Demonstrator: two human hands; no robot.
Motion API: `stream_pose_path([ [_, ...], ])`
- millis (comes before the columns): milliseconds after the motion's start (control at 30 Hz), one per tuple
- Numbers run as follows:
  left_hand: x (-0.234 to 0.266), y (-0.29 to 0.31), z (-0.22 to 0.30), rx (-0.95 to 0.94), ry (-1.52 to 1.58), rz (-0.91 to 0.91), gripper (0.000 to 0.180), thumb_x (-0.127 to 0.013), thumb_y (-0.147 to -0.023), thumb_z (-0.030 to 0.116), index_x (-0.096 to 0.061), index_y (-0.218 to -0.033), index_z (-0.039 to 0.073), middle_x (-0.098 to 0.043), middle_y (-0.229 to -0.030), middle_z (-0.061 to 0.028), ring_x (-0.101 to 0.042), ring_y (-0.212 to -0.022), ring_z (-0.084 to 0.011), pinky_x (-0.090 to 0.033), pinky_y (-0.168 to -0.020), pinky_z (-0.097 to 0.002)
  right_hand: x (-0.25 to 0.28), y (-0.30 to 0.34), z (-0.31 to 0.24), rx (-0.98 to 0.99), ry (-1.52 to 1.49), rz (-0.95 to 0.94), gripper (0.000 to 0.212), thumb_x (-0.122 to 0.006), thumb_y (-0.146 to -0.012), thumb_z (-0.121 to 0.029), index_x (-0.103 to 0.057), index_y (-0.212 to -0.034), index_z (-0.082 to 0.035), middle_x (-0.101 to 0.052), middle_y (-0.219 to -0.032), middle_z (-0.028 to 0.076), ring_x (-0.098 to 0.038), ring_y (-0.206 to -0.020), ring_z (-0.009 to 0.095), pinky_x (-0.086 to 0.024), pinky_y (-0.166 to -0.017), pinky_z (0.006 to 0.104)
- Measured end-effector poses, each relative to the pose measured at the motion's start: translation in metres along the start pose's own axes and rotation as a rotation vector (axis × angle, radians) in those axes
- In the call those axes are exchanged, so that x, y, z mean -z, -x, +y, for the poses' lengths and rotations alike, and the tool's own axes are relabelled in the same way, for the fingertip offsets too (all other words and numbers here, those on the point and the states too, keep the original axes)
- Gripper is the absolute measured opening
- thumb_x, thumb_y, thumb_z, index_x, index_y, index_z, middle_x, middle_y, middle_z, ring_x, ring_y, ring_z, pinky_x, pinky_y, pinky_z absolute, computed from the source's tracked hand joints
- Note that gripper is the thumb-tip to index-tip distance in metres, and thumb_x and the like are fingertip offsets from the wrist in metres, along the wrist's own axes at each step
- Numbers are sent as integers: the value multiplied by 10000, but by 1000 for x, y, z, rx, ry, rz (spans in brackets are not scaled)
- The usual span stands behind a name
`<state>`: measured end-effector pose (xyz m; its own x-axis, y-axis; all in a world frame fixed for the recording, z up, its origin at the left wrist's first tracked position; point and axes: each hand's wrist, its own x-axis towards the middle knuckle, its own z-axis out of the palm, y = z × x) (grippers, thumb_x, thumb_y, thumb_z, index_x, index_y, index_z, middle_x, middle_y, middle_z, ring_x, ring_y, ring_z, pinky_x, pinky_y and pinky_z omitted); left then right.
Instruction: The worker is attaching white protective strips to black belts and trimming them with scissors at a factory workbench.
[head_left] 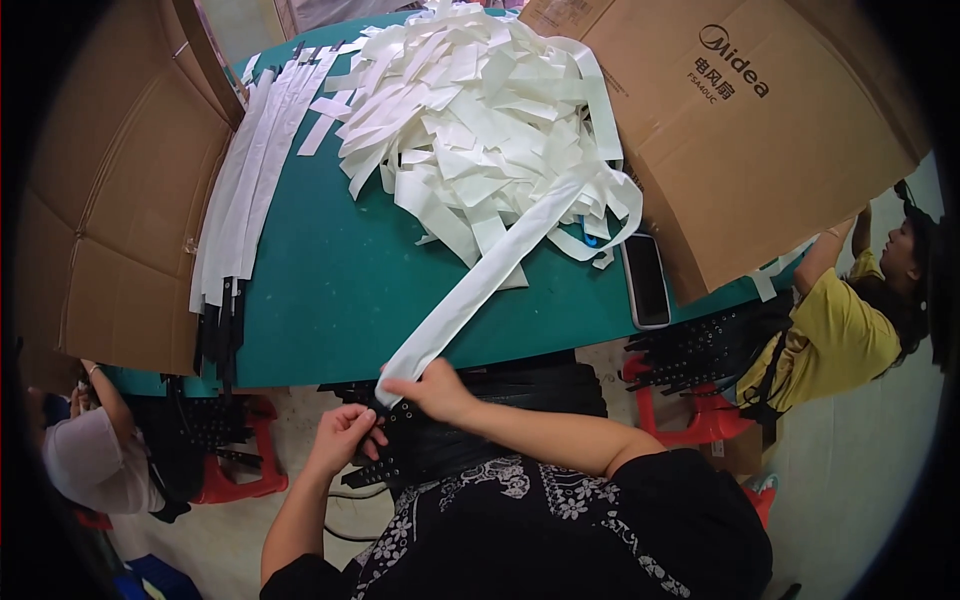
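Note:
A long white sleeve (490,270) runs from the pile of white strips (480,130) down across the table's near edge. My right hand (435,392) is closed on its lower end, thumb on top. Just left of that end, my left hand (345,438) pinches with thumb and forefinger at a dark tip, seemingly the end of a black belt, mostly hidden by the fingers. Several black belts with eyelets (500,410) lie across my lap under both hands. On the table's left side, finished-looking white sleeves (250,190) lie side by side with black belt ends (225,330) sticking out.
A large cardboard box (750,150) stands at the right, with a phone (646,282) beside it on the green table (320,290). Another cardboard box (130,200) rises at the left. People sit on either side, on red stools (690,410), with more black belts.

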<state>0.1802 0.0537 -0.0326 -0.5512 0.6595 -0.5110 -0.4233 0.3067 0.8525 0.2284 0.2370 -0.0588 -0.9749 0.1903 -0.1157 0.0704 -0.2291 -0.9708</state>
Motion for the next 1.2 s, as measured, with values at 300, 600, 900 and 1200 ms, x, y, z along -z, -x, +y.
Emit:
stream_pose_path([
  [300, -38, 0, -21, -122, 187, 220, 195, -434, -904, 156, -518, -799, 15, -549, -603, -54, -419, -364, -71, -312, -338, -187, -20, 18, 14, -179, -53, -20, 227, -651, -741, -161, -606, -888, 6, -630, -801, 85, -595, -734, 156, -457, -662, 278],
  [600, -25, 0, -25, -136, 342, 104, 248, -382, -878, 168, -314, -1114, 129, -480, -678, -59, -363, -427, -82, -293, -394, -185, -1, 7, 2, -156, -62, -68, 345, -674, -730, -143, -536, -1003, 19, -590, -859, 78, -571, -797, 144, -457, -707, 273],
  [900, -3, 4, -31, -60, 216, -94, 384, -459, -886, 147, -346, -1227, 13, -587, -738, -94, -556, -591, -144, -447, -535, -241, 3, 4, -5, -262, -143, -99, 278, -677, -725, -130, -573, -950, -6, -587, -847, 55, -562, -773, 124, -454, -688, 259],
  [1200, -1, 7, -28, -89, 16, -88, 141, -450, -891, 157, -482, -936, 27, -587, -754, -80, -586, -640, -147, -469, -597, -241, 11, 0, -16, -263, -60, -113, 279, -675, -733, -150, -579, -949, -3, -597, -852, 57, -557, -757, 116, -447, -634, 239],
])
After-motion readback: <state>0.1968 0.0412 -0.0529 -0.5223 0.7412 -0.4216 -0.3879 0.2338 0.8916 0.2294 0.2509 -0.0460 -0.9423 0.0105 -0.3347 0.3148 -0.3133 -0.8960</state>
